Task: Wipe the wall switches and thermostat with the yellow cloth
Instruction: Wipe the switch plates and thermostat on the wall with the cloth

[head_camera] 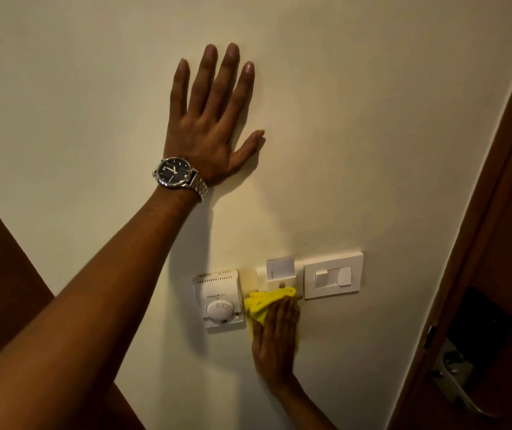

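Note:
My left hand point(209, 119) lies flat on the cream wall, fingers spread, high above the fittings, with a steel wristwatch point(177, 175) on the wrist. My right hand point(276, 339) presses the yellow cloth point(264, 302) against the wall just below the key-card holder point(280, 274), which has a white card in its slot. The white thermostat point(220, 301) with a round dial sits immediately left of the cloth. The white switch plate point(333, 274) with two rockers is mounted to the right of the card holder.
A dark wooden door frame point(481, 228) runs down the right side, with a metal lock and handle point(453, 377) at the lower right. Dark wood panelling point(3, 274) borders the wall on the lower left.

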{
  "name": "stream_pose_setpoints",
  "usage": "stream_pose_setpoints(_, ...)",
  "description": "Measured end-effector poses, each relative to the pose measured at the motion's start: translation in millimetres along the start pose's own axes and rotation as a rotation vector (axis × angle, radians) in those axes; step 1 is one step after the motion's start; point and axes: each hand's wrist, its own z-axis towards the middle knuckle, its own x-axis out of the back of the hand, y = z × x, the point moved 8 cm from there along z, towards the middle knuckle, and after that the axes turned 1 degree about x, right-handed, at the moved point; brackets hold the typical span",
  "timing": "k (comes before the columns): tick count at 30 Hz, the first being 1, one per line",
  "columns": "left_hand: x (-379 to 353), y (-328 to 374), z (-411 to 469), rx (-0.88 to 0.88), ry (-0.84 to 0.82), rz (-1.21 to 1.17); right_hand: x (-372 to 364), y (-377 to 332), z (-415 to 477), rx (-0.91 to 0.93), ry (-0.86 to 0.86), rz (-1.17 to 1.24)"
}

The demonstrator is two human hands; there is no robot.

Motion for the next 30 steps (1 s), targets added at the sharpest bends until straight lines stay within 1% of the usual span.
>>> stream_pose_setpoints(1,0,1,-1,-0.004,0.005,-0.002,1,7,5,0.009,0.004,-0.029)
stream_pose_setpoints(2,0,1,0,-0.007,0.007,0.003,5,15,16,-0.050,0.011,-0.010)
stream_pose_setpoints(4,-1,0,2,-0.007,0.016,0.010,12,22,39,-0.231,0.046,0.083)
stream_pose_setpoints(5,-2,0,-2,-0.004,0.012,0.013,11,18,39,-0.268,0.044,0.123)
stream_pose_setpoints(6,-2,0,0,-0.007,0.017,0.019,11,11,38,-0.243,0.039,0.129)
stream_pose_setpoints(9,-2,1,-1,-0.013,-0.001,0.009,1,-5,2,0.010,-0.021,0.021)
stream_pose_setpoints(10,-2,0,0,-0.010,-0.002,0.009,2,-4,-3,0.060,-0.039,-0.013)
stream_pose_setpoints(11,-1,-1,0,-0.005,-0.007,0.009,4,1,-2,0.049,-0.033,-0.030)
stream_pose_setpoints(12,0,-2,0,-0.001,-0.005,0.008,8,8,8,-0.031,-0.013,-0.005)
stream_pose_setpoints(14,0,0,0,-0.004,-0.005,0.020,17,16,30,-0.296,0.046,0.158)
stream_pose_setpoints(15,0,1,0,-0.007,-0.003,0.030,17,12,35,-0.376,0.069,0.213)
stream_pose_setpoints(16,0,1,1,-0.005,-0.005,0.031,16,3,35,-0.398,0.080,0.239)
stream_pose_setpoints(17,0,1,2,-0.004,-0.011,0.028,14,-8,31,-0.376,0.080,0.245)
stream_pose_setpoints(18,1,0,1,-0.003,-0.021,0.031,10,-17,23,-0.314,0.063,0.229)
stream_pose_setpoints(19,1,0,1,-0.003,-0.030,0.030,6,-24,15,-0.232,0.036,0.179)
stream_pose_setpoints(21,2,1,1,-0.010,-0.037,0.019,5,-17,14,-0.112,0.037,0.083)
stream_pose_setpoints(23,2,1,1,-0.003,-0.037,0.026,10,-2,27,-0.064,0.065,0.027)
stream_pose_setpoints(26,0,1,-1,0.009,-0.007,0.034,12,12,46,-0.094,0.101,0.069)
stream_pose_setpoints(28,0,1,0,0.014,0.004,0.035,11,7,41,-0.004,0.111,0.071)
stream_pose_setpoints(30,2,1,1,0.010,0.010,0.022,10,8,30,0.096,0.097,0.015)
